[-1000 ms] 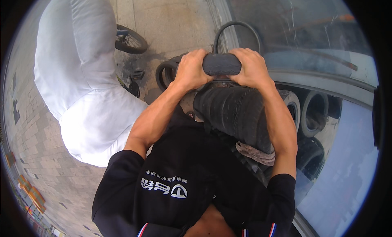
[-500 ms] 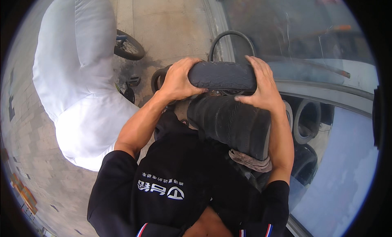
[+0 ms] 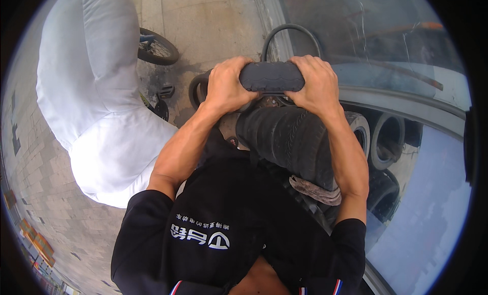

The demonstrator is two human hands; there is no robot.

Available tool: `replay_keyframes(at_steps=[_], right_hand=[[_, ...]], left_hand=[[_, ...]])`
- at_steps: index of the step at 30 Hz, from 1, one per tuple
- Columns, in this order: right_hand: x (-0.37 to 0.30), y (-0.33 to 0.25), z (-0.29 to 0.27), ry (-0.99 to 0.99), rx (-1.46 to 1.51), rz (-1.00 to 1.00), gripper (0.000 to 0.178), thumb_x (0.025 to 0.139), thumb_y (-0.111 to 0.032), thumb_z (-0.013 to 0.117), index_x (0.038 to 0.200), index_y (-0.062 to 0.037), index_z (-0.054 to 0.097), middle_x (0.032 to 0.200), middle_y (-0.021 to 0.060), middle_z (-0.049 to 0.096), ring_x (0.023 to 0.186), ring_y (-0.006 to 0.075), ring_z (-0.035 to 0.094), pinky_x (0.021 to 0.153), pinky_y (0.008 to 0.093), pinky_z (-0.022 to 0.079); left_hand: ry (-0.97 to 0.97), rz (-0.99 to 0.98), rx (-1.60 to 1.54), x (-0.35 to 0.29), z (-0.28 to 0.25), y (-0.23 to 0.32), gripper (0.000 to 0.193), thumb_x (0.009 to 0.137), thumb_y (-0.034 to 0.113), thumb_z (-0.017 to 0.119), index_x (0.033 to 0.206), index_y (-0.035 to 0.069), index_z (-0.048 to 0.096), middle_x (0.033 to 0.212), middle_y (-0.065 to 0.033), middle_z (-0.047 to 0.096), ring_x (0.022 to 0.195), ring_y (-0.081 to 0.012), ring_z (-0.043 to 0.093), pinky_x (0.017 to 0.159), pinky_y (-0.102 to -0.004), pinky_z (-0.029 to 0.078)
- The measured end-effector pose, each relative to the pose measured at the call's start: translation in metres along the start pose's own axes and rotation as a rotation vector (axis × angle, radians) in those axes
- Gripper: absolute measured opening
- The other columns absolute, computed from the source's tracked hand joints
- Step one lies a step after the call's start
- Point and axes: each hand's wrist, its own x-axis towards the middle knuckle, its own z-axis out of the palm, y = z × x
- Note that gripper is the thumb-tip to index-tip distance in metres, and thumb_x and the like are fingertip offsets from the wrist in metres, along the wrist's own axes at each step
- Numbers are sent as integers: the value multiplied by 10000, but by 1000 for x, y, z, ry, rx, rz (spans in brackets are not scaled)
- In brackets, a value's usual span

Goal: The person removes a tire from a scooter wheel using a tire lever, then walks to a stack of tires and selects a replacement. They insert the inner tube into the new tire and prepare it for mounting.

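Your left hand (image 3: 227, 86) and right hand (image 3: 316, 84) are both clamped on a dark tyre (image 3: 272, 76), one at each end, its tread bridging the gap between your fists. It sits above a stack of black tyres (image 3: 290, 142) against your chest. A thin rubber tube (image 3: 290, 30) loops behind. To your left, a person in white (image 3: 96, 102); a bicycle wheel (image 3: 157, 47) on the pavement.

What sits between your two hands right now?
In the head view, a dark grey tyre spans the gap, left hand and right hand each gripping an end.
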Motion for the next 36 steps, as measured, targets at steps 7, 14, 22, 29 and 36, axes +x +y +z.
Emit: replay_keyframes(at_steps=[7, 14, 22, 29, 36], right_hand=[[-5, -3, 5, 77, -6, -12, 531, 547, -159, 833, 1052, -86, 684, 922, 61, 655, 905, 270, 630, 818, 388, 483], [-7, -8, -5, 93, -4, -33, 583, 532, -154, 840, 1084, -83, 668, 969, 70, 643, 937, 283, 611, 854, 403, 466], [-7, -18, -28, 70, 30, -98, 738, 497, -133, 864, 1200, -135, 641, 1126, 95, 612, 1058, 295, 575, 939, 442, 416], [-8, -15, -32, 117, 90, -335, 675, 531, -138, 869, 1171, -209, 669, 1267, 143, 587, 1154, 368, 549, 964, 507, 405], [-10, -12, -25, 229, 61, -382, 475, 597, -83, 844, 1029, -157, 661, 1292, 163, 573, 1197, 398, 534, 974, 503, 409]], left_hand=[[53, 64, 30, -2, 4, -1, 514, 552, 145, 852, 1025, 58, 672, 948, -133, 699, 919, -348, 670, 818, -412, 521], [96, 163, 23, -2, -1, 1, 528, 534, 122, 831, 1031, 67, 659, 965, -109, 689, 949, -337, 653, 861, -417, 491], [125, 256, 27, -8, -17, 11, 628, 494, 121, 849, 1083, 69, 635, 1027, -111, 671, 1004, -343, 628, 903, -414, 468], [135, 240, 16, -9, -26, 14, 657, 480, 127, 862, 1093, 73, 634, 1030, -110, 672, 998, -337, 631, 899, -411, 471], [125, 167, 0, -6, -27, 14, 697, 481, 148, 896, 1115, 43, 628, 1036, -127, 671, 990, -328, 643, 891, -398, 492]])
